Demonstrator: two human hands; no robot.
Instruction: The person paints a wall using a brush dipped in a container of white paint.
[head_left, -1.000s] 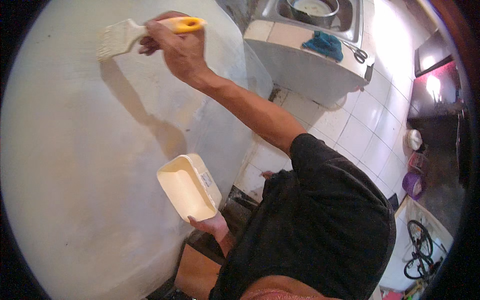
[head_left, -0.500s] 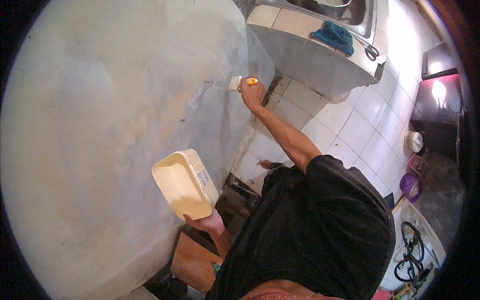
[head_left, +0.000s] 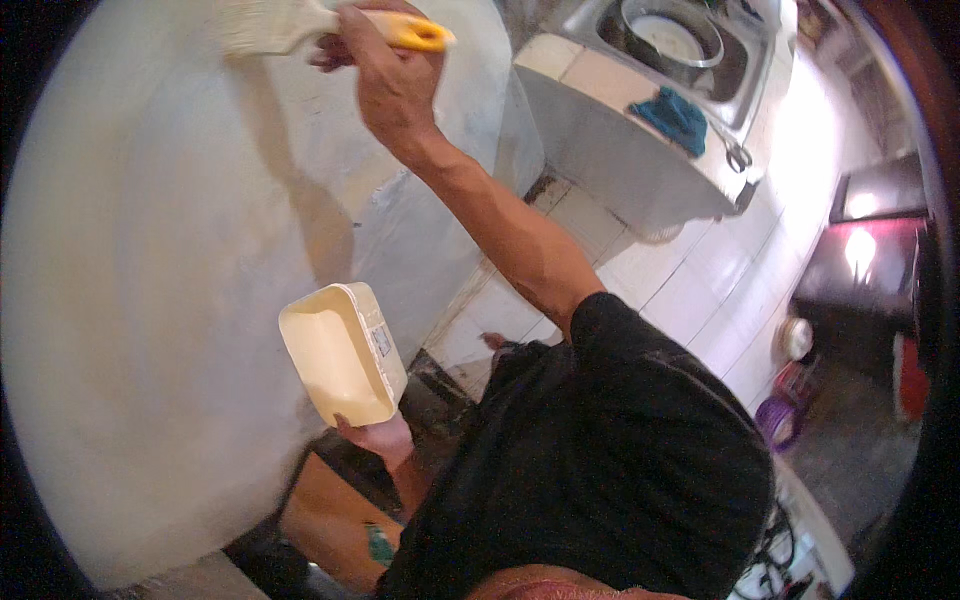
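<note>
My right hand (head_left: 400, 95), raised at the top, grips a paintbrush (head_left: 300, 22) by its white and yellow handle. The pale, wide bristles point left and lie close to or against the wall (head_left: 150, 290), which is patchy white, grey and beige. Motion blurs the brush a little, so I cannot tell whether it touches. Lower down, my left hand (head_left: 380, 437) holds a cream plastic tub (head_left: 340, 355) from beneath at its near end. The tub is tilted, its open side toward me, and its inside looks cream-coloured all over.
A sink (head_left: 735, 95) with a metal pot (head_left: 675, 40) is set in a tiled counter at the upper right. On the counter lie a teal cloth (head_left: 672, 120) and scissors (head_left: 735, 150). Below spreads a white tiled floor (head_left: 690, 285). A brown cardboard piece (head_left: 335, 520) stands by the wall.
My right hand has swung the paintbrush up and left, from low near the wall corner to high on the wall. My left hand still holds the tub, and the view has shifted slightly.
</note>
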